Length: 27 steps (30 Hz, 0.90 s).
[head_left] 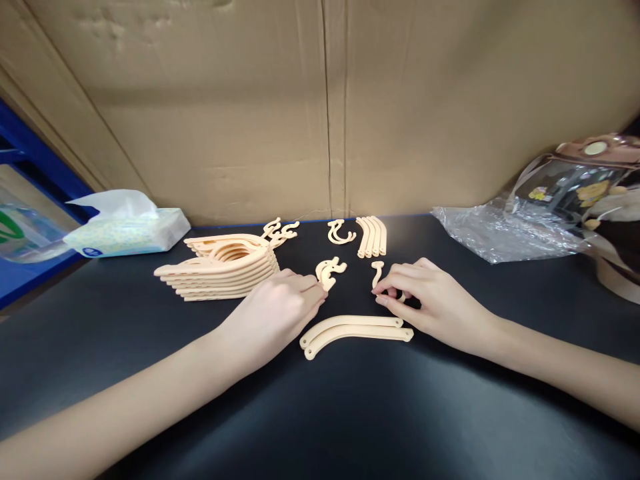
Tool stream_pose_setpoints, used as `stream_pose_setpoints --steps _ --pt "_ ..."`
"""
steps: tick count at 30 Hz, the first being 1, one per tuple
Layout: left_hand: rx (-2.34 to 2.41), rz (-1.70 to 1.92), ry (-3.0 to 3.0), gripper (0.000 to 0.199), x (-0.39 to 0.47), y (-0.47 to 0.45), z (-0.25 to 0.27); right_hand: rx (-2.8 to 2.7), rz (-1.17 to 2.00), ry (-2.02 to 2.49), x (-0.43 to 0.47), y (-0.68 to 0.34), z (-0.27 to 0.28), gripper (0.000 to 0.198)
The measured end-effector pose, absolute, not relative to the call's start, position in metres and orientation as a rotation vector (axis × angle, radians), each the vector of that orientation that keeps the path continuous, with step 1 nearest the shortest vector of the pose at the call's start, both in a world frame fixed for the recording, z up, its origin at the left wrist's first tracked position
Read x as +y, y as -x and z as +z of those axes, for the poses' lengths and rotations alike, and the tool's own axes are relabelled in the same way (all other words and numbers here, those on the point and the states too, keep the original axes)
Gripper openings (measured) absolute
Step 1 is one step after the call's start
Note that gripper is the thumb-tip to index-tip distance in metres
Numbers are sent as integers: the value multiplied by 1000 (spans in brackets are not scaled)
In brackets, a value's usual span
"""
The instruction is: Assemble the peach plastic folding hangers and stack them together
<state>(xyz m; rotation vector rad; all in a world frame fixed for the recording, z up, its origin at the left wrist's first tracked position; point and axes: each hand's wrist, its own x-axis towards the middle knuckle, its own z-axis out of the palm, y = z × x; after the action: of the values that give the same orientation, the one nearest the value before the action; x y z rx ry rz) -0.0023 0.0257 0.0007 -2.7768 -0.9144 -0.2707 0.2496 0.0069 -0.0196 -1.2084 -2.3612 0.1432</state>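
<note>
My left hand (pixel 283 303) has its fingers together at the near end of some small curved cream plastic pieces (pixel 331 268) and pinches one of them; its fingertips are partly hidden. In my right hand (pixel 425 300), thumb and fingers pinch a cream plastic hanger hook (pixel 378 272), whose flat end points away from me. Between the hands and closer to me, two curved hanger arms (pixel 357 331) with holes at their ends lie side by side on the black table (pixel 360 413).
Beyond my left hand is a stack of hangers (pixel 220 272). Small pieces (pixel 279 231), more hooks (pixel 341 232) and several hanger arms (pixel 371 237) lie at the back. A tissue pack (pixel 150 230) is left; a clear plastic bag (pixel 493 230) and a bottle (pixel 565 177) are right.
</note>
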Motion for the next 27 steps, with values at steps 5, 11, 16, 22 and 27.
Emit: stream_pose_setpoints --steps 5,11,16,22,27 --pt "-799 -448 2914 28 28 14 -4 -2377 54 1173 6 -249 -19 17" --pt "-719 -533 2908 27 28 19 -12 -2552 114 1030 4 -248 -18 37" --pt "-652 -511 2792 29 23 16 -14 -2586 92 1039 5 -247 -19 43" --pt "-829 -511 2808 34 25 17 -19 -2601 92 1033 5 -248 -19 44" --pt "-835 -472 2796 36 26 16 -19 -2591 99 1026 5 -248 -20 43"
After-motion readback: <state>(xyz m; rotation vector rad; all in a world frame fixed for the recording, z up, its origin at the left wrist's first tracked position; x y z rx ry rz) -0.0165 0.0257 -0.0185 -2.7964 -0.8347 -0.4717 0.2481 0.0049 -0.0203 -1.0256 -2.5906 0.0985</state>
